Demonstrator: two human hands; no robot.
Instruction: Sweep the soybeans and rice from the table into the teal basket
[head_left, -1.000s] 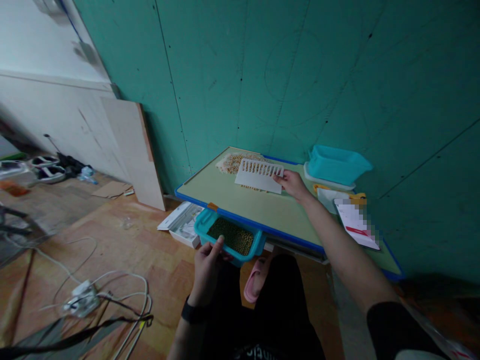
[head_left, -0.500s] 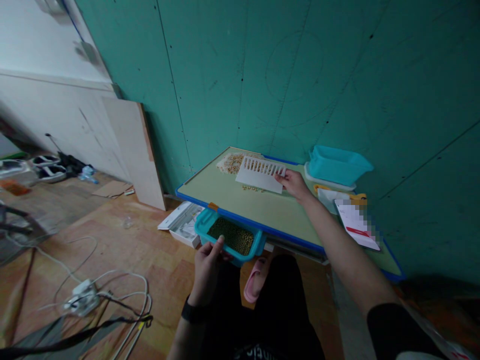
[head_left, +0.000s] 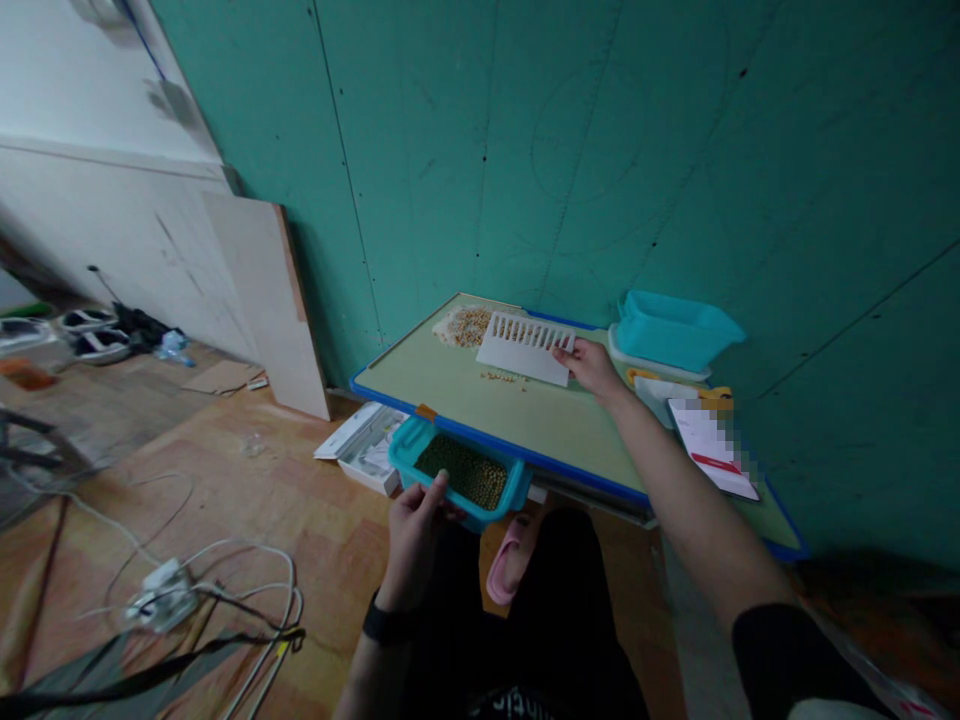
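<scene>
My right hand (head_left: pixel 590 366) pinches the right end of a white slotted plate (head_left: pixel 521 362), which is held tilted over the table. Through its row of slots show tan beans. Left of the plate lies a pale heap of mixed grains or beans (head_left: pixel 466 326), and a short strip of loose tan beans (head_left: pixel 502 377) lies just in front. Below the table's front edge, my left hand (head_left: pixel 414 522) grips the near rim of a blue plastic container (head_left: pixel 402 447), thumb on top and fingers mostly hidden beneath. Dark green and tan beans (head_left: pixel 472 475) fill its bottom.
On the table (head_left: pixel 420 375), at the back right, sits another blue container (head_left: pixel 679 330) on a white lid. A yellow-handled item (head_left: pixel 712 396) and a phone-like screen (head_left: pixel 712 450) lie nearby. An opened white box (head_left: pixel 367 455) and cables (head_left: pixel 247 550) are on the floor.
My right hand and the white slotted plate have shifted slightly to the right. My left hand and the bean container have stayed in place.
</scene>
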